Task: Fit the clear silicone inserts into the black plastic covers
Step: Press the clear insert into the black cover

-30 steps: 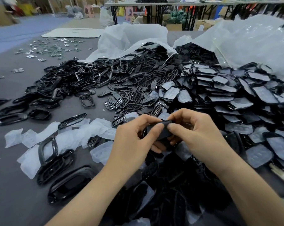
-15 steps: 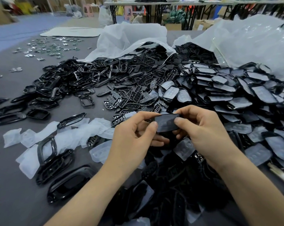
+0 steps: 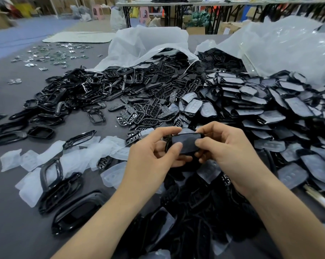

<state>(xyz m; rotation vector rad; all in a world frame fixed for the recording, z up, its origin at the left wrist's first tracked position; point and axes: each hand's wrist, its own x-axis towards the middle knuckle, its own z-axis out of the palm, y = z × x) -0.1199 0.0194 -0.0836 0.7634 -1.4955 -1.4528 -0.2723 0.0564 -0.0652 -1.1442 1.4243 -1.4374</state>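
Cover (image 3: 186,144): one, black, held above the near heap in front of the body, its broad grey, filmy face turned up. Whether an insert is seated in it cannot be told.

Left hand (image 3: 154,156): curled round the cover's left end, thumb laid on the face, fingers tucked beneath.

Right hand (image 3: 227,152): pinched on the cover's right end, thumb on top, fingers under.

Inserts (image 3: 79,157): clear, loose, strewn flat on the table (image 3: 18,221) left of the hands.

Fitted covers (image 3: 270,113): a large heap on the right, grey faces up, overlapped like tiles.

Grids (image 3: 150,109): small black pieces with button holes, scattered just beyond the hands.

Frames (image 3: 74,98): glossy black rings, piled at left centre.

Shells (image 3: 74,214): larger black pieces, laid near the left forearm, some on the inserts.

Bags (image 3: 148,43): two, pale plastic, slumped open behind the heaps.

Metal bits (image 3: 51,53): small, shiny, scattered at the far left.
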